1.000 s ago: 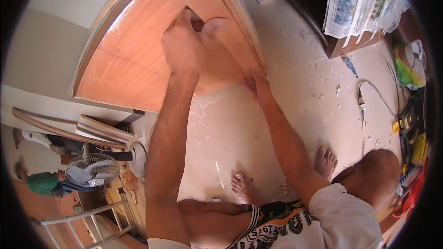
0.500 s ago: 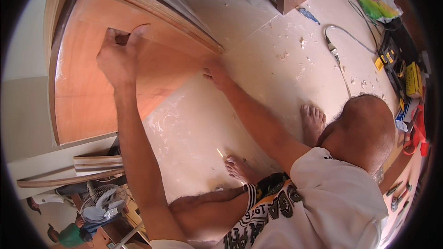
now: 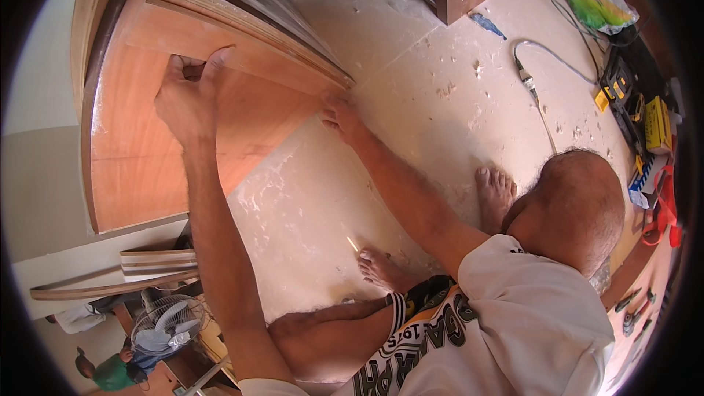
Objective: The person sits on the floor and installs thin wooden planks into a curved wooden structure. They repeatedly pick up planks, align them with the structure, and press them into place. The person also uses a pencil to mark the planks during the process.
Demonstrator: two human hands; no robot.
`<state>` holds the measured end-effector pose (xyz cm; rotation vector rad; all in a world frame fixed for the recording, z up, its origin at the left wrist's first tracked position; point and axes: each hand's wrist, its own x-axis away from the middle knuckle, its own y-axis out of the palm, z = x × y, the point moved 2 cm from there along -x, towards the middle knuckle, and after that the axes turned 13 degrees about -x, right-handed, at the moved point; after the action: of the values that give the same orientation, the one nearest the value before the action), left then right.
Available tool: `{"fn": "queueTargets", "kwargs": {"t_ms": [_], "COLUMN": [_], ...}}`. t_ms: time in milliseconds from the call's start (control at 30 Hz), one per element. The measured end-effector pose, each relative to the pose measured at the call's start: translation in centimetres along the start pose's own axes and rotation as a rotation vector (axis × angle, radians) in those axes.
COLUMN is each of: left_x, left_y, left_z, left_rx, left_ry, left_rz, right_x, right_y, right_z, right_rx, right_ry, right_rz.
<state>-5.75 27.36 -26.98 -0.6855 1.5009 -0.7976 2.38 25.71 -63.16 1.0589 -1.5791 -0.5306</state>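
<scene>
A long, thin reddish-brown wooden strip [image 3: 183, 35] lies slanted along the far inner side of a broad wooden panel [image 3: 132, 117] with a raised dark edge. My left hand [image 3: 188, 103] pinches the strip's near edge, thumb over its face and fingers curled below. At the strip's right end, by the panel's corner, is my right hand [image 3: 340, 113]. Its fingers are bent around that end, though their tips are partly hidden.
Wood shavings litter the floor, crossed by a cable with a connector [image 3: 526, 81]. A brown cabinet [image 3: 477, 4] stands at the back. Right: a power tool [image 3: 620, 88] and yellow box [image 3: 658, 125]. Lower left: a fan [image 3: 165, 323] and a person in green [image 3: 111, 372].
The strip has tilted so that more of its face shows, and a gap now appears along the panel's far edge. Both hands stay nearly in place.
</scene>
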Motion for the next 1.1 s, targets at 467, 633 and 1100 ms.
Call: {"fn": "queueTargets", "kwargs": {"t_ms": [467,633,1100], "left_x": [0.2,0.4,0.3], "left_y": [0.5,0.4,0.9], "left_z": [0.1,-0.1,-0.9], "left_rx": [0.069,0.045,0.075], "left_ry": [0.048,0.039,0.100], "left_rz": [0.078,0.088,0.169], "right_x": [-1.0,-0.3,-0.9], "right_y": [-1.2,-0.9,-1.2], "right_z": [0.6,0.3,0.0], "right_rx": [-0.007,-0.025,0.018], "right_ry": [0.009,0.017,0.075], "right_rz": [-0.020,-0.038,-0.046]}}
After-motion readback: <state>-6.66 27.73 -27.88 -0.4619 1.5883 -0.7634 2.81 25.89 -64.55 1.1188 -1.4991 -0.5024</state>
